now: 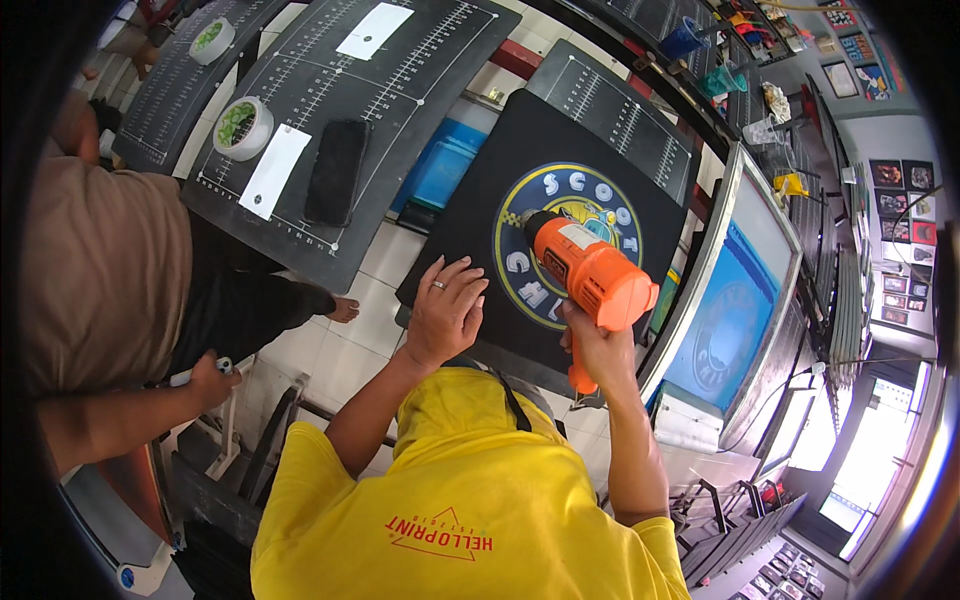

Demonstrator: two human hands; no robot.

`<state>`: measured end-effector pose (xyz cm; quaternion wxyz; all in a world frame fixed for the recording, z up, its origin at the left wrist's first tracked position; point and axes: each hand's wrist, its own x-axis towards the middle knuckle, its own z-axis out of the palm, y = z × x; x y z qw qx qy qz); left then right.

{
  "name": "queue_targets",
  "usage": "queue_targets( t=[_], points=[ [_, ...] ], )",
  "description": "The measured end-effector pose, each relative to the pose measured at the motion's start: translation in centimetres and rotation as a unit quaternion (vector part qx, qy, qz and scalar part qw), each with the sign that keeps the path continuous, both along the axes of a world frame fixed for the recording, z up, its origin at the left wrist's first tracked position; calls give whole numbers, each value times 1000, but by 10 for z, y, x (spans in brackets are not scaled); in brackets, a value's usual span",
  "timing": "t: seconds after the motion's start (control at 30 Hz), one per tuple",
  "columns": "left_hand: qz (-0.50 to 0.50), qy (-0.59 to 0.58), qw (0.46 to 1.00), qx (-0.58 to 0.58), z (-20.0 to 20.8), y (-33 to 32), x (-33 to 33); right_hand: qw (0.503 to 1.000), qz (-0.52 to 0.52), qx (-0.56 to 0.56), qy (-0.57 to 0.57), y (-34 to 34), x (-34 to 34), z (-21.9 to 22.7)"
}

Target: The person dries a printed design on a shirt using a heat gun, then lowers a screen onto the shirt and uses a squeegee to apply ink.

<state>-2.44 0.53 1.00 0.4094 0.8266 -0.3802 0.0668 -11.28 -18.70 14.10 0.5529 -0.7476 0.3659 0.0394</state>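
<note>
My right hand is wrapped round the handle of an orange heat gun. Its dark nozzle points to the upper left, over a round print in navy, yellow and white. The print is on black fabric spread over a flat board. At the fabric's left edge, my left hand is open with its fingers stretched out and a ring on one. Whether that hand presses on the cloth or hovers just above it, I cannot tell. The heat gun hides the middle of the print.
On the left, a dark marked board bears a phone, white papers and a plant pot. A person in brown stands beside it. Close on my right leans a framed blue screen.
</note>
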Motion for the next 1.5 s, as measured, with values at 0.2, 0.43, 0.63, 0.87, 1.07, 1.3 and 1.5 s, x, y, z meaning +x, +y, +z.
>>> queue_targets(
  t=[0.2, 0.43, 0.63, 0.87, 1.07, 1.3, 1.5],
  points=[
    [-30, 2, 999, 45, 1, -1, 0, 999, 3, 22, -33, -5, 19, 1],
    [-58, 6, 996, 73, 4, -2, 0, 998, 1, 14, -60, -10, 35, 0],
    [-66, 7, 994, 85, 4, -3, 0, 997, 4, 34, -64, -19, 44, 0],
    [-67, 4, 993, 101, 4, -4, -1, 996, -21, 25, -84, -47, 60, 3],
    [-57, 0, 993, 100, 6, -6, -2, 996, -25, 17, -85, -72, 62, 8],
    [-46, -17, 994, 101, 9, -7, -2, 993, -76, 24, -85, -95, 51, 13],
    [-32, -16, 995, 92, 5, -8, -4, 993, -91, -15, -77, -109, 39, 12]
  ],
)
